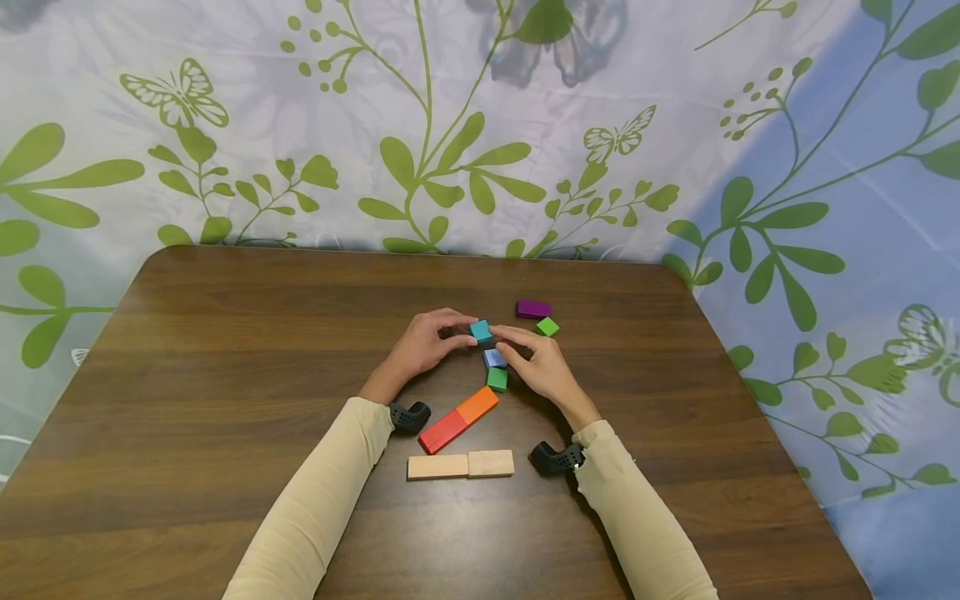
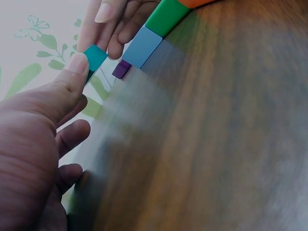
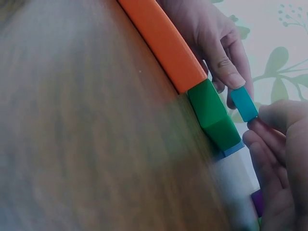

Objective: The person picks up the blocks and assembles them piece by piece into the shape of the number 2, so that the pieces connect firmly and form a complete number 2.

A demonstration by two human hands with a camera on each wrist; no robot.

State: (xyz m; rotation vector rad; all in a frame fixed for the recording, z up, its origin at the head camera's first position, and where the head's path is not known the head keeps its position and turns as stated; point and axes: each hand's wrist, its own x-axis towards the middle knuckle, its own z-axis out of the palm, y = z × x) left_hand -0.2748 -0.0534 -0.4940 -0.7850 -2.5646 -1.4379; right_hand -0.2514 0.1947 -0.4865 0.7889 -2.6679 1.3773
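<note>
My left hand (image 1: 429, 340) pinches a small teal block (image 1: 480, 332) between thumb and fingertips, seen also in the left wrist view as a teal block (image 2: 96, 57). From the other side my right hand (image 1: 542, 363) reaches in, its fingertips at or very near that block; contact is hard to tell. Its fingers are gently bent. Just below the hands, a light blue block (image 1: 494, 358) meets a green block (image 1: 497, 380). In the right wrist view the green block (image 3: 211, 113) touches the end of an orange block (image 3: 166, 45).
Nearer the body, the orange block (image 1: 477, 405) lies end to end with a red block (image 1: 442, 432). Two plain wooden blocks (image 1: 461, 465) form a row below. Beyond the right hand are a purple block (image 1: 533, 309) and a light green block (image 1: 547, 327). A brown table (image 1: 225, 350) carries everything.
</note>
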